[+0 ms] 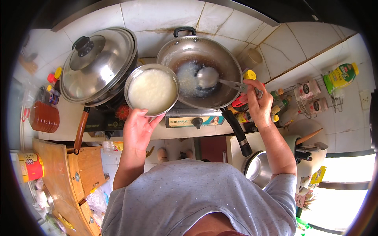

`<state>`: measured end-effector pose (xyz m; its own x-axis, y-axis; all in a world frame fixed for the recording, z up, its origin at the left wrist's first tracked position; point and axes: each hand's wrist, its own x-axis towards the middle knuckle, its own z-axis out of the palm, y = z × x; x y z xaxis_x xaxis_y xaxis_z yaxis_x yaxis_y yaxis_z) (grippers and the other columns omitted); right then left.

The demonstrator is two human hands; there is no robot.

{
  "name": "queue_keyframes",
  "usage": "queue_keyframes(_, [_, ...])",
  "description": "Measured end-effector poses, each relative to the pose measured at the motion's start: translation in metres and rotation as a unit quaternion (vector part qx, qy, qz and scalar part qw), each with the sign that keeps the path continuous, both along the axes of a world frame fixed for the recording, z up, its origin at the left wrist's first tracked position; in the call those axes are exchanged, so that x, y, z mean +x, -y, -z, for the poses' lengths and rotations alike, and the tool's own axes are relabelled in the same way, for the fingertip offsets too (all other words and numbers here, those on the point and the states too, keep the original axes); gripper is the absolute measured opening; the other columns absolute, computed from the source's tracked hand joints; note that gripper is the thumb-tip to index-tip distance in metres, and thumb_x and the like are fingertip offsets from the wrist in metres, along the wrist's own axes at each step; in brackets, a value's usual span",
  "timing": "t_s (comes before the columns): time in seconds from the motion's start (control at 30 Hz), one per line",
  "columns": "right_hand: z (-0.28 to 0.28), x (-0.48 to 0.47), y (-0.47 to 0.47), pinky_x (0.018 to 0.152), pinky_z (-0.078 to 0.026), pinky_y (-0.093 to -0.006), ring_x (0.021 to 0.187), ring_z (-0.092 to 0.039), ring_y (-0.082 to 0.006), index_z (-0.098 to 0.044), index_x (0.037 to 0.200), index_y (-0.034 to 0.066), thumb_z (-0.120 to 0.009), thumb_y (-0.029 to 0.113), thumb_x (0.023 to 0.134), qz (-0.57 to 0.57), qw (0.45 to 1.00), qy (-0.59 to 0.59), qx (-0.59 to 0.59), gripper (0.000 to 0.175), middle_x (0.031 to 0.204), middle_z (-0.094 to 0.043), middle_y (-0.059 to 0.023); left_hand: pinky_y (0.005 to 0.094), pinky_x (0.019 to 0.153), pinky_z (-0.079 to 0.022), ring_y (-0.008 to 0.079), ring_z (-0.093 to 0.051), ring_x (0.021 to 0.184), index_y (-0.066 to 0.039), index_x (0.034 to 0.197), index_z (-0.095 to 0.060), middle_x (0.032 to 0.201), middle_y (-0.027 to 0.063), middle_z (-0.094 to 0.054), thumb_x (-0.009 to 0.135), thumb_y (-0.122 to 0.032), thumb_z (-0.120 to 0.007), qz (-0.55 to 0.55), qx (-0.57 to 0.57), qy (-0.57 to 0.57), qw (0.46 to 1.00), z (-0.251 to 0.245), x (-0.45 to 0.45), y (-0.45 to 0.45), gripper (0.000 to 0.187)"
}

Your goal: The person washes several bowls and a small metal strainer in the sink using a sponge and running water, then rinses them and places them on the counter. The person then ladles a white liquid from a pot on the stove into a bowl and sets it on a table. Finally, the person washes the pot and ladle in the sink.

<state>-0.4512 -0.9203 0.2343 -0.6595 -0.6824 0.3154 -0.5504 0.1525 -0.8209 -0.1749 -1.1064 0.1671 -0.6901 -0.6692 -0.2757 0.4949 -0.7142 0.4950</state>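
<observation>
My left hand [138, 126] holds a round metal bowl [128, 98] by its lower side and rim; pale, milky, thick contents [152, 91] fill it. The bowl is beside the left edge of a wok [220, 56] on a gas stove [193, 120]. With my right hand [257, 103] I grip the handle of a metal ladle [208, 77], whose bowl rests low inside the wok. Whitish, cloudy liquid [188, 80] lies at the wok's bottom around the ladle. The wok's black long handle [237, 131] points towards me.
A lidded pan [100, 69] with a wooden handle [81, 126] stands on the left. Bottles [277, 109] crowd the counter at right, below a wire rack [307, 97]. A metal pot [260, 169] sits near my right elbow. Lower left is a wooden cabinet [59, 168].
</observation>
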Motion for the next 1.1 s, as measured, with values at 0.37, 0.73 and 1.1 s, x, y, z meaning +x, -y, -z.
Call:
queue_keyframes(0.37, [0.034, -0.054, 0.042, 0.071, -0.053, -0.0252, 0.076, -0.067, -0.0121, -0.062, 0.112, -0.0005, -0.053, 0.014, 0.099, -0.023, 0.999, -0.018, -0.042, 0.021, 0.084, -0.066, -0.0065, 0.0489, 0.102, -0.048, 0.0334, -0.053, 0.120, 0.000, 0.129, -0.045, 0.130, 0.0173, -0.052, 0.081, -0.007, -0.057, -0.004, 0.003, 0.011, 1.000, -0.005, 0.003, -0.003, 0.050])
queue_keyframes(0.73, [0.021, -0.019, -0.014, 0.065, -0.056, -0.0280, 0.069, -0.069, -0.0175, -0.062, 0.107, -0.0018, -0.049, 0.015, 0.097, -0.031, 0.964, 0.256, -0.059, 0.023, 0.079, -0.067, -0.0117, 0.0483, 0.102, -0.047, 0.0334, -0.052, 0.120, 0.001, 0.129, -0.044, 0.131, 0.0180, -0.051, 0.081, -0.008, -0.057, -0.008, -0.002, 0.006, 1.000, -0.004, 0.007, -0.005, 0.050])
queue_keyframes(1.1, [-0.049, 0.014, -0.027, 0.059, -0.054, -0.0286, 0.062, -0.066, -0.0186, -0.060, 0.111, -0.0015, -0.049, 0.019, 0.097, 0.048, 0.958, 0.235, -0.155, 0.027, 0.077, -0.068, -0.0159, 0.0468, 0.102, -0.048, 0.0308, -0.053, 0.119, -0.001, 0.131, -0.044, 0.130, 0.0155, -0.052, 0.081, -0.009, -0.058, -0.013, 0.000, 0.002, 1.000, 0.000, 0.004, -0.006, 0.052])
